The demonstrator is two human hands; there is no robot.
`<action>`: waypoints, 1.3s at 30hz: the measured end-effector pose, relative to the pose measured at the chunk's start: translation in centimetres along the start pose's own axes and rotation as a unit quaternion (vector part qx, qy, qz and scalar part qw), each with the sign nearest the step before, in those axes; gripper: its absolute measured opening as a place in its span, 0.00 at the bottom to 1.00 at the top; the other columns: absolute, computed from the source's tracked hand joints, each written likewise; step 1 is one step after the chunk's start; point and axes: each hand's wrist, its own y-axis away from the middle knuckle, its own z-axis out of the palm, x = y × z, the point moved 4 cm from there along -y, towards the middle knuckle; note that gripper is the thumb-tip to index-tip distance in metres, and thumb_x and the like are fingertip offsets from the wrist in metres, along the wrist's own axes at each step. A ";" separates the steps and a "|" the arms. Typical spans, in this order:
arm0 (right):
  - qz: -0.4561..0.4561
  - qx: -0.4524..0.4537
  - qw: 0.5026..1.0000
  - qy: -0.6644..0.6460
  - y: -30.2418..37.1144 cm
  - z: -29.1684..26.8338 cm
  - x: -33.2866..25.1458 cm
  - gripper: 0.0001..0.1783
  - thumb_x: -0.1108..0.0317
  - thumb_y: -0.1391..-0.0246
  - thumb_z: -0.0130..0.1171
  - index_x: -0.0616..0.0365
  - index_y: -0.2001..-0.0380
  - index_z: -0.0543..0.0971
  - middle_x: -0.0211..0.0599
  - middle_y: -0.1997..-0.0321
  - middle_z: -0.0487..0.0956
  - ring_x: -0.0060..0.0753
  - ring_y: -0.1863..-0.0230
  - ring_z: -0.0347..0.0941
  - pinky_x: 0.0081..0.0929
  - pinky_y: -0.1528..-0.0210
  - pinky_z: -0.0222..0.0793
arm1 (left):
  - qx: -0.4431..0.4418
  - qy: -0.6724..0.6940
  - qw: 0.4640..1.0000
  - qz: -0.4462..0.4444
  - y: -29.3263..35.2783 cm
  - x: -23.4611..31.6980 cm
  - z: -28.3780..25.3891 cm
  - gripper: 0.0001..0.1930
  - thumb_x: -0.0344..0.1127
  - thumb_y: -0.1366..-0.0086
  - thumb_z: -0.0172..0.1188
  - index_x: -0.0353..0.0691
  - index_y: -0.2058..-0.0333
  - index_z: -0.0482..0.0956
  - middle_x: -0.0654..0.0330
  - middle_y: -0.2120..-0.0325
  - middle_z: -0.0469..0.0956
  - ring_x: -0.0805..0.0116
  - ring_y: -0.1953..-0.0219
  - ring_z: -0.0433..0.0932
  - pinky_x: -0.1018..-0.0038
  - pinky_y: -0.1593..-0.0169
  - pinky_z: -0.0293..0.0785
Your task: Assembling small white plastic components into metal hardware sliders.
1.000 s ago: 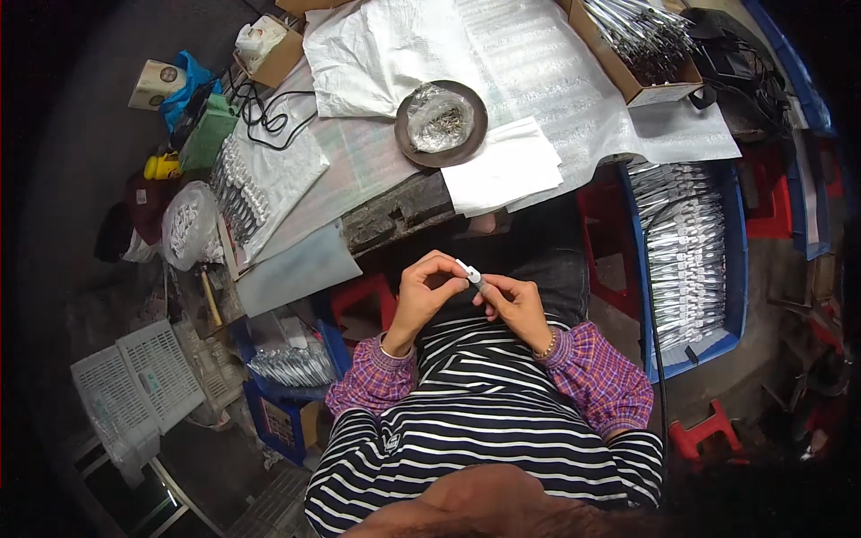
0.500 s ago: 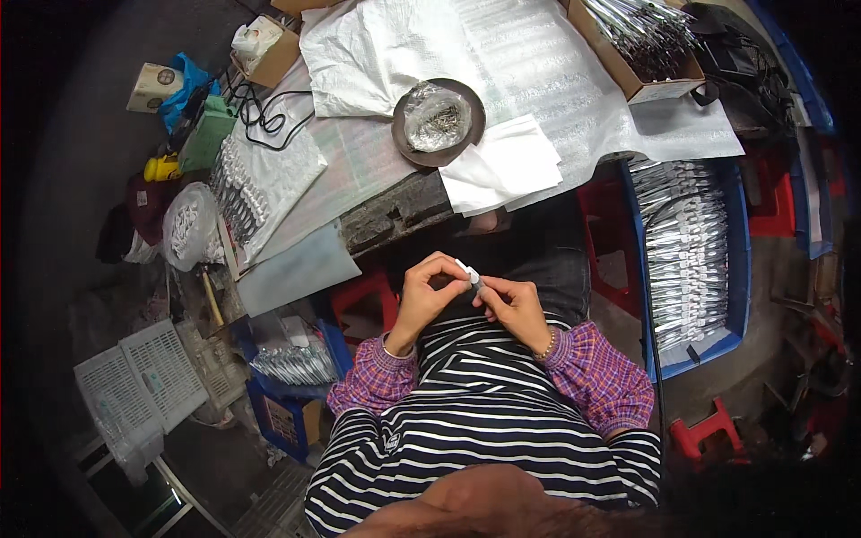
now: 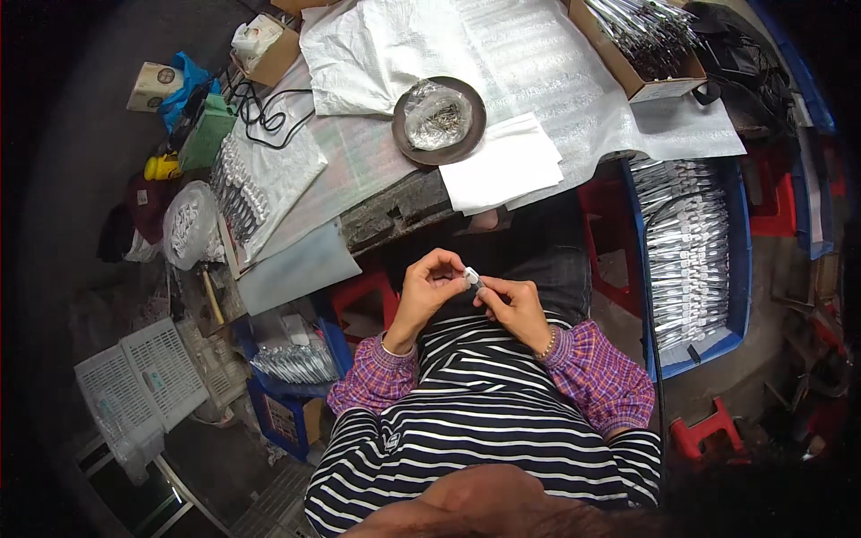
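Close in front of my body, both hands hold one small white-and-grey piece (image 3: 473, 279); its exact kind is too small to make out. My left hand (image 3: 430, 289) is closed, thumb and index finger pinching the piece from the left. From the right, my right hand (image 3: 514, 311) grips its darker lower end, fingers curled. The piece is tilted, its white end up and toward the table, and fingers hide part of it. Beyond my hands, on the table, a dark round dish (image 3: 478, 117) bears a clear plastic bag (image 3: 429, 134) of small metal pieces.
White paper sheets (image 3: 502, 170) lie at the table's near edge. A blue crate (image 3: 746, 305) of silvery tools stands right, near a red stool (image 3: 708, 435). A cardboard box (image 3: 659, 90) of thin metal rods is far right. More white-and-silver tools (image 3: 240, 197) lie left.
The white end of the piece stuck out further past my left fingertips before; now it shows shorter and turned between my fingers. My arms have hardly moved.
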 end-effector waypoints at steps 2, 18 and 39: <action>0.006 -0.007 1.000 0.002 0.0 0.1 0.0 0.14 0.71 0.45 0.53 0.62 0.55 0.77 0.32 0.76 0.80 0.14 0.80 0.71 0.13 0.76 0.68 | 0.000 0.002 1.000 0.002 -0.1 -0.2 -0.1 0.12 0.20 0.49 0.62 0.36 0.64 0.73 0.66 0.71 0.73 0.81 0.68 0.73 0.85 0.62 0.72; 0.083 -0.034 0.989 -0.116 -0.1 0.1 1.4 0.14 0.69 0.43 0.53 0.64 0.56 0.77 0.31 0.75 0.79 0.14 0.79 0.70 0.12 0.77 0.67 | -0.054 0.021 0.998 -0.028 -0.3 -0.3 -0.3 0.16 0.22 0.46 0.61 0.36 0.57 0.73 0.63 0.66 0.75 0.78 0.63 0.74 0.82 0.58 0.72; 0.165 -0.114 0.936 -0.288 -0.2 -0.2 1.3 0.12 0.67 0.46 0.57 0.64 0.62 0.79 0.30 0.76 0.77 0.16 0.78 0.69 0.10 0.76 0.63 | -0.082 -0.082 0.990 0.085 0.3 1.3 1.4 0.06 0.22 0.45 0.58 0.32 0.67 0.79 0.59 0.68 0.75 0.73 0.66 0.75 0.80 0.62 0.71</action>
